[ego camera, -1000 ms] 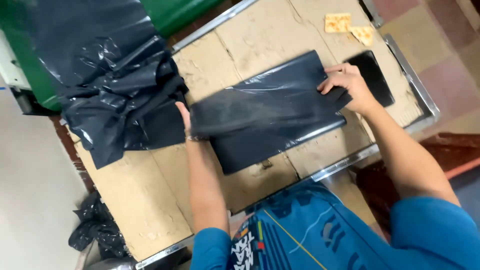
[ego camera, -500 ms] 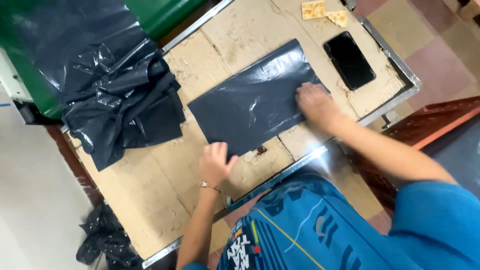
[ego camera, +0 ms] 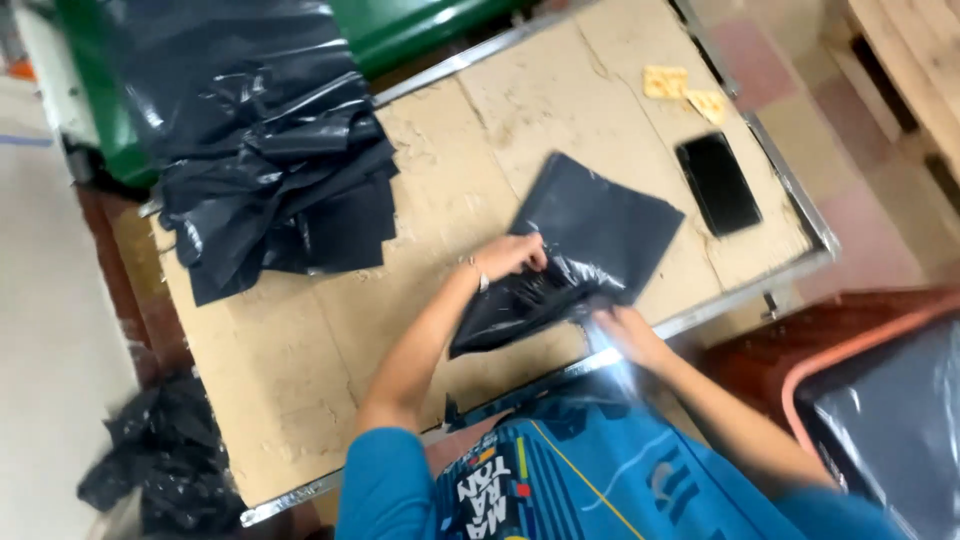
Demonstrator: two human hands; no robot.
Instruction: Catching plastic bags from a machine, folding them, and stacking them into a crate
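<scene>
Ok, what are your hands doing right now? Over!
Left hand and right hand both gripping the dark plastic bag, bunched near the table edge. Black phone lies apart, beside it. Nothing blocking.

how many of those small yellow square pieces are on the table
2. Both lie at the far right corner of the table: one yellow piece and a second beside it, just beyond the black phone. More could be hidden under the black bags.

One camera, worn on the person's head, is looking steeply down from close above the table (ego camera: pixel 300 340). It is facing across from the near edge toward the far edge, tilted, taking in the floor (ego camera: pixel 50 330) on both sides.
</scene>
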